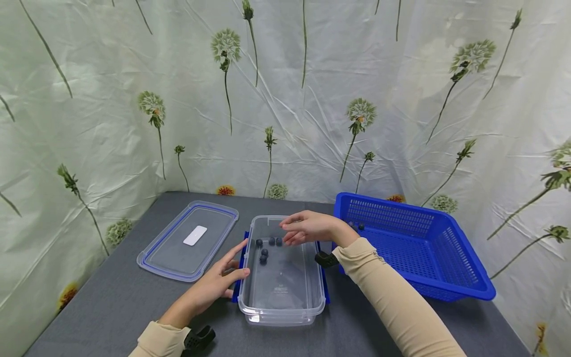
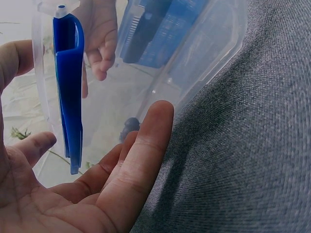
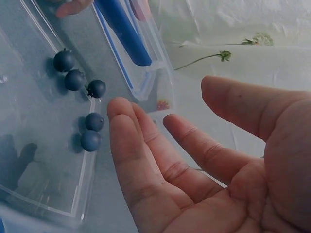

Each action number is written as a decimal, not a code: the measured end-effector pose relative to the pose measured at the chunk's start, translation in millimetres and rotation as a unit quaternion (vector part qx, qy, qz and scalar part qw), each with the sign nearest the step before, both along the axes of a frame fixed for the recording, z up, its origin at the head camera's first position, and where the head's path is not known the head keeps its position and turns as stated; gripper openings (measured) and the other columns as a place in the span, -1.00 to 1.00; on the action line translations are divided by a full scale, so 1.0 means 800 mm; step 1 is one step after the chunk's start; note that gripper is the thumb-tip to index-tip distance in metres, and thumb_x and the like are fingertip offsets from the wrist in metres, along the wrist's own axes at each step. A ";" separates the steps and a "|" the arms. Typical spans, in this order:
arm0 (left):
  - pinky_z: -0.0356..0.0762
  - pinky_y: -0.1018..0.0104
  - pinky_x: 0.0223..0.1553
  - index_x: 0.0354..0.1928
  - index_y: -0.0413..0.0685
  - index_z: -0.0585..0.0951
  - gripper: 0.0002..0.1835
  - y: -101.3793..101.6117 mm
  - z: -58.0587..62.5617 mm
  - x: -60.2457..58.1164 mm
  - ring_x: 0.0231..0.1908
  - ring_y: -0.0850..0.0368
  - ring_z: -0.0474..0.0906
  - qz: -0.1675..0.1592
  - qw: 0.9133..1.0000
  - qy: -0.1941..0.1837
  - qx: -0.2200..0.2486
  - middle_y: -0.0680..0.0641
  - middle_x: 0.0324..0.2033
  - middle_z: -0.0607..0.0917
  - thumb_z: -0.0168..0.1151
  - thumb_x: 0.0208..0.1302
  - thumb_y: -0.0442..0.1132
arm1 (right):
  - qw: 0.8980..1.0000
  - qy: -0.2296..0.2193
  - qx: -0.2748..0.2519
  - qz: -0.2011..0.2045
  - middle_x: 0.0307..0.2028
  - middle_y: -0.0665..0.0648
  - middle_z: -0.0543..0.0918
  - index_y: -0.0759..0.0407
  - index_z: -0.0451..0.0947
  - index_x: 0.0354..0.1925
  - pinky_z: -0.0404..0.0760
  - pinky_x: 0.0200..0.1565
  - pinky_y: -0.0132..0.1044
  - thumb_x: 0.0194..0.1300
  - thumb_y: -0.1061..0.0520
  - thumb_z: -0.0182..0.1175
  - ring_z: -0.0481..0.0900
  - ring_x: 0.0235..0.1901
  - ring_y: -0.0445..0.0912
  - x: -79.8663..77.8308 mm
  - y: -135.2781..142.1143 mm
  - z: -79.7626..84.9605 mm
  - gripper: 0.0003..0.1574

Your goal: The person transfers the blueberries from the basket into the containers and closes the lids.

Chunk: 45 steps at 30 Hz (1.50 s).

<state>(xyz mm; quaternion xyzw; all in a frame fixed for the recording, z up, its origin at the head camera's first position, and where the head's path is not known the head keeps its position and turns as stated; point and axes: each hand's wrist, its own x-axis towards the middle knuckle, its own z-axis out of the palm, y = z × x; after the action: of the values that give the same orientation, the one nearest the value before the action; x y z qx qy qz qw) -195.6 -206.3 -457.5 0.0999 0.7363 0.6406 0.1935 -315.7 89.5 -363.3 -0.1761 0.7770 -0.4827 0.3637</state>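
A clear plastic container [image 1: 281,302] with blue side latches [image 2: 68,92] stands on the table, several blueberries [image 3: 91,141] lying on its floor toward the far left. My left hand [image 1: 214,281] is at the container's left side, thumb over the rim and fingers spread along the outer wall beside the hanging latch. Above the container's far right part, my right hand [image 1: 309,228] hovers with nothing in it. Its loosely extended fingers [image 3: 129,145] come near the blueberries in the right wrist view.
A clear lid [image 1: 171,260] with a blue seal and a white label [image 1: 195,235] lies flat to the left. To the right stands a blue slotted basket [image 1: 455,277], a few blueberries [image 1: 361,226] in its far left corner. A flower-print curtain [image 1: 294,114] hangs behind.
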 end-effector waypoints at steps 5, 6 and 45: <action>0.75 -0.24 0.06 0.75 0.45 -0.06 -0.14 -0.001 -0.001 -0.001 0.23 -0.22 0.59 0.000 1.000 0.001 -0.001 -0.51 0.48 0.27 0.19 0.63 -0.06 | 1.000 0.001 -0.003 -0.020 0.34 0.51 0.58 0.32 0.28 0.59 0.45 0.48 0.20 0.76 0.06 -0.02 0.75 0.17 0.06 -0.002 0.008 0.007 -0.38; 0.75 -0.24 0.06 0.75 0.45 -0.06 -0.14 -0.001 -0.002 -0.001 0.23 -0.22 0.59 0.001 1.000 0.001 -0.002 -0.50 0.48 0.27 0.19 0.63 -0.06 | 1.000 0.000 -0.005 -0.023 0.33 0.50 0.59 0.31 0.29 0.58 0.45 0.48 0.21 0.75 0.07 -0.02 0.75 0.15 0.04 -0.003 0.010 0.009 -0.38; 0.77 -0.17 0.04 0.74 0.47 -0.06 -0.15 -0.001 -0.001 -0.006 0.23 -0.21 0.59 -0.002 1.000 -0.007 0.002 -0.51 0.49 0.25 0.17 0.64 -0.07 | 0.989 0.023 -0.065 -0.132 -0.10 0.04 0.76 0.47 0.17 0.58 0.74 0.10 -0.34 0.76 0.06 -0.04 0.77 -0.09 -0.20 -0.029 0.150 0.024 -0.31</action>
<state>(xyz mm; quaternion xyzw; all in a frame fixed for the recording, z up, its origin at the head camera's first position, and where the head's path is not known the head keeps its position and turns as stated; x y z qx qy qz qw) -200.3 -206.7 -458.6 0.0972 0.7333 0.6426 0.1998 -339.0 209.5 -344.0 -0.1068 0.7689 -0.5713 0.2665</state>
